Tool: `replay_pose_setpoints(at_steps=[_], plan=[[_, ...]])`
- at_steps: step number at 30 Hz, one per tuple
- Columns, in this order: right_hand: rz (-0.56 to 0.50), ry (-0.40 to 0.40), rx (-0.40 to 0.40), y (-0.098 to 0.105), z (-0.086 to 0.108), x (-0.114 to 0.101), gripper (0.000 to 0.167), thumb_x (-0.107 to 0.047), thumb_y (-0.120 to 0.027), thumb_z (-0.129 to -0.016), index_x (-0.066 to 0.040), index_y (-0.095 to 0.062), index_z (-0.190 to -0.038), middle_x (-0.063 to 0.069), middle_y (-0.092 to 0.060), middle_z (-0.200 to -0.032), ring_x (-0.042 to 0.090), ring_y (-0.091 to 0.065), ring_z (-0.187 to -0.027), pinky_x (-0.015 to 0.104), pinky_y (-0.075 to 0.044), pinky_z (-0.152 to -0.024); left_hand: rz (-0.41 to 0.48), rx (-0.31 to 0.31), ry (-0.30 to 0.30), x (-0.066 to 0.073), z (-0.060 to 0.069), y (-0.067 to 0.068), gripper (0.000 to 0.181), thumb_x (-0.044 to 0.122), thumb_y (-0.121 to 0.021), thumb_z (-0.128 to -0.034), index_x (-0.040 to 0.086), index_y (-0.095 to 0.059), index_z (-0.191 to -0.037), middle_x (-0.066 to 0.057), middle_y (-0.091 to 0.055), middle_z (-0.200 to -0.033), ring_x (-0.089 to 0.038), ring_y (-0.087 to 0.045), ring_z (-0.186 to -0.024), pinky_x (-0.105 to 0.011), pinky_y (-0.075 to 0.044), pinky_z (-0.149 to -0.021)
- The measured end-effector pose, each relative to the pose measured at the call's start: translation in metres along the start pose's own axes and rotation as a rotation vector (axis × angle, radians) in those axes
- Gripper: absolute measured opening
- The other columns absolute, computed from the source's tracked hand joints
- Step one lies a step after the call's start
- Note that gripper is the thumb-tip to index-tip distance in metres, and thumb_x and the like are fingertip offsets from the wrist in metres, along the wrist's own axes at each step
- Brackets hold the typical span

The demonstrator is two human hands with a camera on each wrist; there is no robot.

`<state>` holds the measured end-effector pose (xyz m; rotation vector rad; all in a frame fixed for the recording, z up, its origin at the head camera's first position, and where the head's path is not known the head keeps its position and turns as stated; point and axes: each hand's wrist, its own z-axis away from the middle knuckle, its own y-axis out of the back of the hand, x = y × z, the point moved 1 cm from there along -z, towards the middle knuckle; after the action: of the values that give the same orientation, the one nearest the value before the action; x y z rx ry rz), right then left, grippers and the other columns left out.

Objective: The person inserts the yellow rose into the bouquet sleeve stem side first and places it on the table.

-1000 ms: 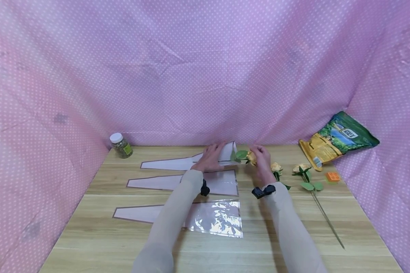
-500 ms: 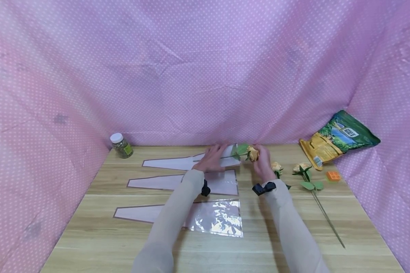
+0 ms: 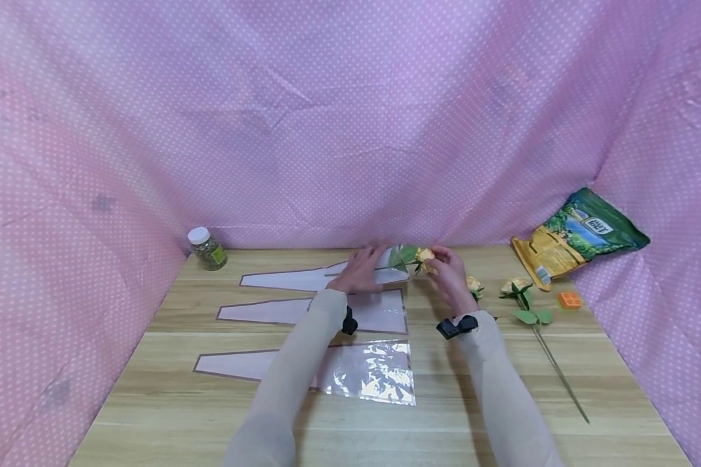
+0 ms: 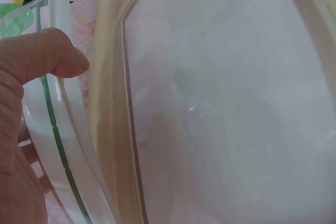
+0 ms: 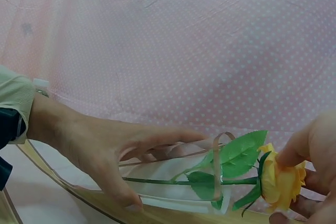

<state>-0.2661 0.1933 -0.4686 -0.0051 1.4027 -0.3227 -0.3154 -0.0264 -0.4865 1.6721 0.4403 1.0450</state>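
1. Position. The yellow rose (image 5: 274, 183) has its stem inside the far sleeve (image 3: 306, 279); its leaves (image 5: 244, 155) span the mouth and its bloom sits just outside.
2. Right hand (image 3: 450, 275). Thumb and fingers grip the bloom. Excess pressure could crush petals or work the bloom loose from the stem.
3. Left hand (image 3: 359, 271). Thumb at the near edge and fingers at the far edge grip the sleeve, and its mouth bows apart. If this grip slackens, the mouth could flatten, or the sleeve could slide along with the rose.
4. Leaves. Being broader than the stem, they could snag on the rim, fold back or strain the film.
5. Stem. An off-line push could drive its tip into the tapering wall.
6. Clearance. A lowered left forearm could drag the middle sleeve (image 3: 380, 314); a careless right wrist could knock the spare rose (image 3: 474, 286) beside it.
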Motion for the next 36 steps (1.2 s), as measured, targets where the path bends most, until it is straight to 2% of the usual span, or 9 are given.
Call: replay_pose_setpoints(at_steps=[5, 9, 13, 18, 21, 27, 31, 36], plan=[[0.061, 0.090, -0.001, 0.002, 0.001, 0.002, 0.045, 0.007, -0.059, -0.092, 0.007, -0.047, -0.135, -0.013, -0.056, -0.104, -0.003, -0.055, -0.093, 0.011, -0.050, -0.075, -0.013, -0.007, 0.002, -0.001, 0.001, 0.001, 0.108, 0.028, -0.084, -0.0768, 0.023, -0.015, -0.161, -0.010, -0.032, -0.160, -0.032, -0.030, -0.149, -0.059, -0.017, -0.124], [0.086, 0.128, -0.011, 0.004, 0.002, 0.003, 0.037, 0.007, -0.063, -0.090, 0.003, -0.053, -0.125, -0.014, -0.058, -0.100, -0.003, -0.058, -0.094, 0.011, -0.051, -0.078, -0.017, -0.008, -0.003, -0.001, 0.002, 0.002, 0.107, 0.028, -0.083, -0.0776, 0.022, -0.016, -0.160, -0.011, -0.033, -0.159, -0.033, -0.030, -0.149, -0.059, -0.017, -0.124], [0.136, 0.139, -0.013, 0.004, 0.002, 0.004, 0.030, 0.004, -0.067, -0.089, 0.000, -0.057, -0.117, -0.014, -0.058, -0.096, -0.002, -0.059, -0.091, 0.012, -0.053, -0.076, -0.021, -0.019, -0.007, -0.002, 0.002, 0.003, 0.105, 0.027, -0.082, -0.0787, 0.020, -0.017, -0.160, -0.011, -0.032, -0.160, -0.033, -0.029, -0.150, -0.059, -0.017, -0.124], [0.180, 0.127, -0.041, 0.001, 0.004, 0.002, 0.035, -0.001, -0.069, -0.089, 0.007, -0.056, -0.120, -0.010, -0.058, -0.097, -0.003, -0.058, -0.086, 0.014, -0.052, -0.074, -0.022, -0.025, -0.016, 0.000, 0.000, 0.004, 0.104, 0.025, -0.082, -0.0788, 0.019, -0.018, -0.160, -0.011, -0.033, -0.159, -0.033, -0.030, -0.149, -0.058, -0.018, -0.124], [0.196, 0.125, -0.053, 0.000, 0.003, 0.004, 0.035, -0.002, -0.069, -0.090, 0.007, -0.055, -0.121, -0.007, -0.058, -0.101, -0.002, -0.058, -0.088, 0.014, -0.053, -0.076, -0.023, -0.034, -0.019, 0.003, -0.002, 0.005, 0.104, 0.023, -0.082, -0.0788, 0.020, -0.017, -0.160, -0.011, -0.034, -0.159, -0.032, -0.031, -0.149, -0.057, -0.018, -0.124], [0.204, 0.174, -0.063, -0.001, -0.002, 0.011, 0.032, 0.002, -0.070, -0.088, 0.009, -0.057, -0.117, -0.007, -0.060, -0.100, -0.002, -0.060, -0.089, 0.013, -0.054, -0.080, -0.036, -0.043, -0.033, 0.006, -0.003, 0.007, 0.105, 0.022, -0.082, -0.0781, 0.022, -0.016, -0.161, -0.011, -0.034, -0.158, -0.031, -0.031, -0.148, -0.054, -0.018, -0.125], [0.211, 0.202, -0.049, -0.005, -0.002, 0.014, 0.027, 0.003, -0.072, -0.086, 0.007, -0.059, -0.109, -0.007, -0.062, -0.097, -0.001, -0.063, -0.091, 0.013, -0.054, -0.080, -0.058, -0.038, -0.038, 0.008, -0.004, 0.007, 0.106, 0.022, -0.083, -0.0772, 0.023, -0.016, -0.160, -0.010, -0.036, -0.156, -0.030, -0.033, -0.146, -0.052, -0.020, -0.125], [0.241, 0.202, 0.026, -0.012, 0.002, 0.017, 0.017, -0.006, -0.075, -0.087, -0.002, -0.062, -0.096, -0.004, -0.065, -0.094, 0.001, -0.064, -0.089, 0.012, -0.053, -0.076, -0.061, -0.038, -0.039, 0.010, -0.005, 0.008, 0.106, 0.022, -0.082, -0.0770, 0.024, -0.016, -0.160, -0.010, -0.038, -0.152, -0.028, -0.036, -0.142, -0.050, -0.023, -0.123]])
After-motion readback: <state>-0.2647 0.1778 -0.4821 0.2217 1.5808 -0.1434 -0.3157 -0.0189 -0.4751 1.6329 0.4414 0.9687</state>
